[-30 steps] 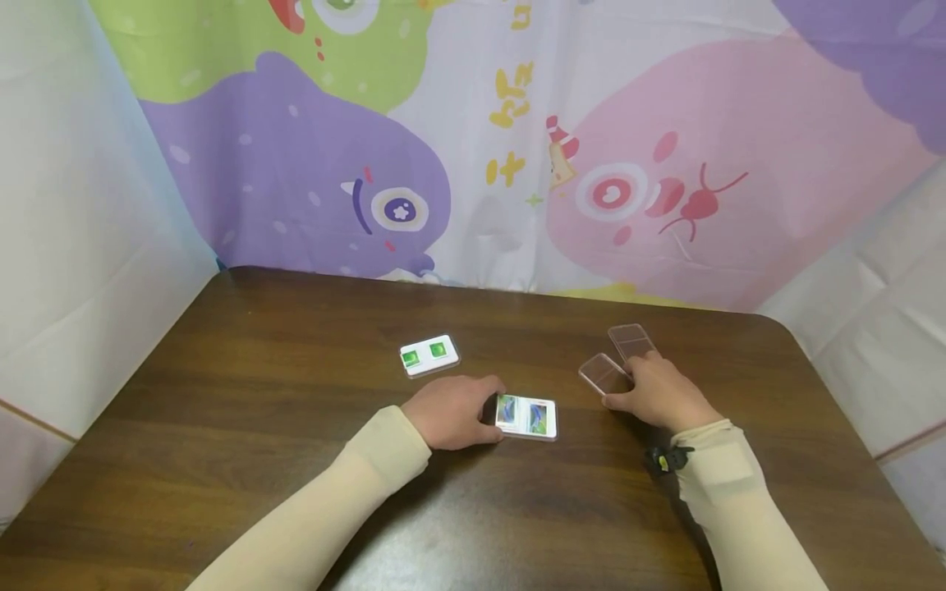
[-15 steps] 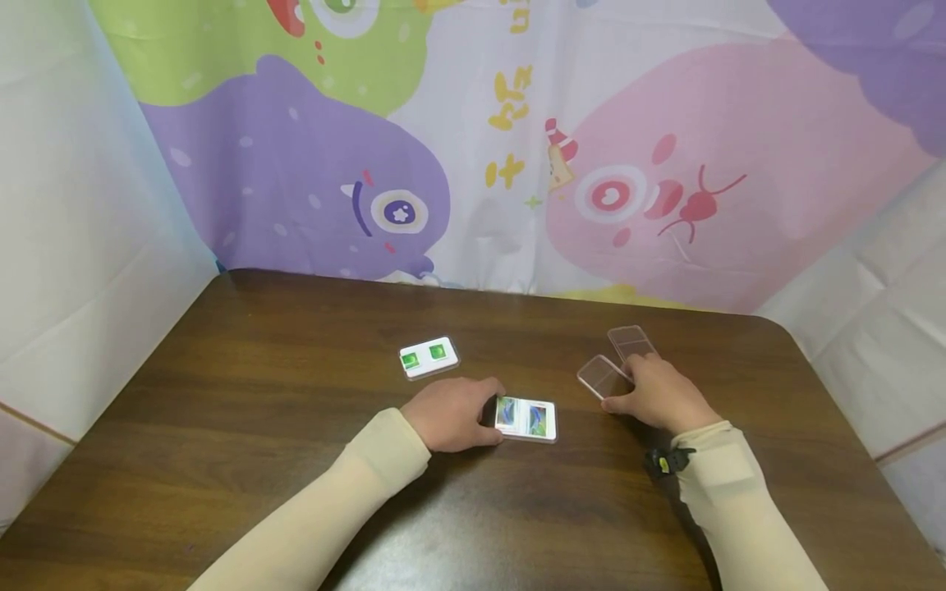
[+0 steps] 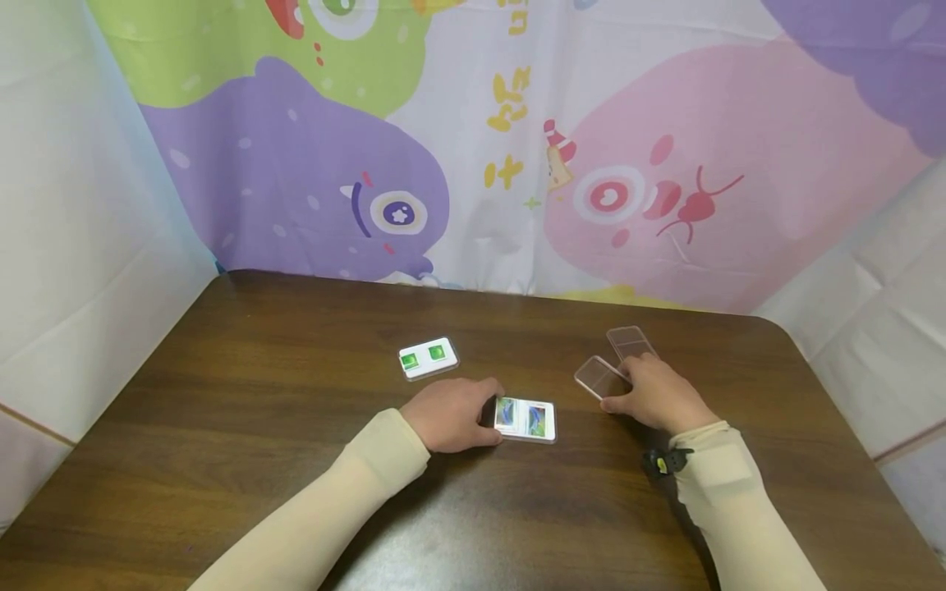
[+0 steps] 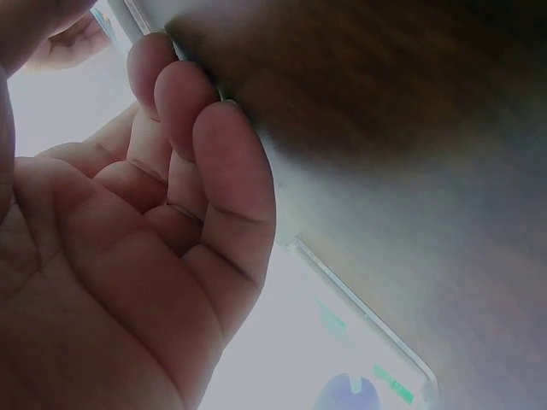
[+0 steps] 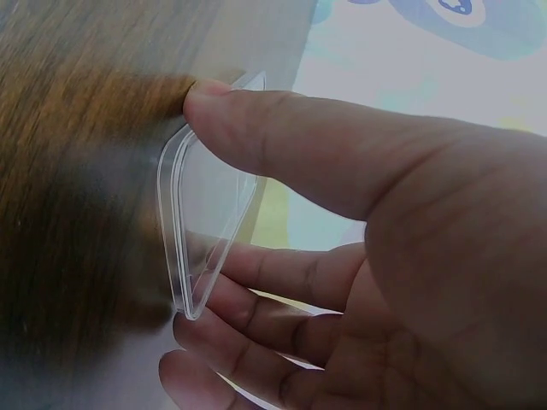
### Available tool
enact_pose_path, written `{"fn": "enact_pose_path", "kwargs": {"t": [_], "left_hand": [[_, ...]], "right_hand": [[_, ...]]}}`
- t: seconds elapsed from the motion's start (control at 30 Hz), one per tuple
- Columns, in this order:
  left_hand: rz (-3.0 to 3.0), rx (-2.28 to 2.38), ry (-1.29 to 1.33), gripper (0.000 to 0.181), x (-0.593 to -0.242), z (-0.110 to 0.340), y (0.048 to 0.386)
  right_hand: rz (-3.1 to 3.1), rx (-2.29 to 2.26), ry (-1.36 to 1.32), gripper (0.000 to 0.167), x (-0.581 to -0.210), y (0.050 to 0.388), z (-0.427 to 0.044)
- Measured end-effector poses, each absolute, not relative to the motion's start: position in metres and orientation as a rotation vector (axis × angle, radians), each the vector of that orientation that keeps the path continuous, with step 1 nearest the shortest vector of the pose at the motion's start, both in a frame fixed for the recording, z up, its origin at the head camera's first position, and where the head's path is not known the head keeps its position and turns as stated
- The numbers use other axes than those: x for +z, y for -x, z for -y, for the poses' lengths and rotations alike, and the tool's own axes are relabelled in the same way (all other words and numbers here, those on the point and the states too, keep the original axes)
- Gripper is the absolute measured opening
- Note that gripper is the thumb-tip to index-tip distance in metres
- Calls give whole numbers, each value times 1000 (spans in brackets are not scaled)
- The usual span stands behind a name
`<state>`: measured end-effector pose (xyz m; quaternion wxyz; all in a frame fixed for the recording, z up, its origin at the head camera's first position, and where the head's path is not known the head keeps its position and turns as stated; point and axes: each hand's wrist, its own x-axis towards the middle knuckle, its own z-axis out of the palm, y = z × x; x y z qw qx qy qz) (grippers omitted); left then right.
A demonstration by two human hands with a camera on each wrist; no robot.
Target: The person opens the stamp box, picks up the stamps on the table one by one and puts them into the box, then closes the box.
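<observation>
In the head view, my left hand grips the left end of a flat clear case holding a white card with two blue-green pictures. Its thumb lies along the near edge and its fingers reach the far one. Curled fingers meet an edge in the left wrist view. My right hand pinches a clear plastic piece between thumb and fingers. The right wrist view shows this thin, see-through piece close to the table. Just behind that hand lies a second clear piece, partly covered by the fingers.
Another clear case with a white card and two green pictures lies behind my left hand. The brown wooden table ends at a cartoon-printed cloth. White cloth walls stand at both sides.
The clear piece in my right hand has shifted very slightly left. My left hand and the card case under it have stayed in place.
</observation>
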<state>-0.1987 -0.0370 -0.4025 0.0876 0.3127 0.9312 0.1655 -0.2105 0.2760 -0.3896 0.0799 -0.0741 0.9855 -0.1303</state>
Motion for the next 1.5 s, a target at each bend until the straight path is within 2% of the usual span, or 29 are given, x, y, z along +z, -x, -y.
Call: {"fn": "enact_pose_path", "kwargs": {"t": [0.7, 1.5], "left_hand": [[-2776, 491, -922, 54, -402, 37, 199], [-2777, 477, -937, 55, -403, 37, 199]], "right_hand": [[-2946, -417, 234, 52, -389, 210, -275], [-2939, -399, 240, 57, -390, 210, -274]]}}
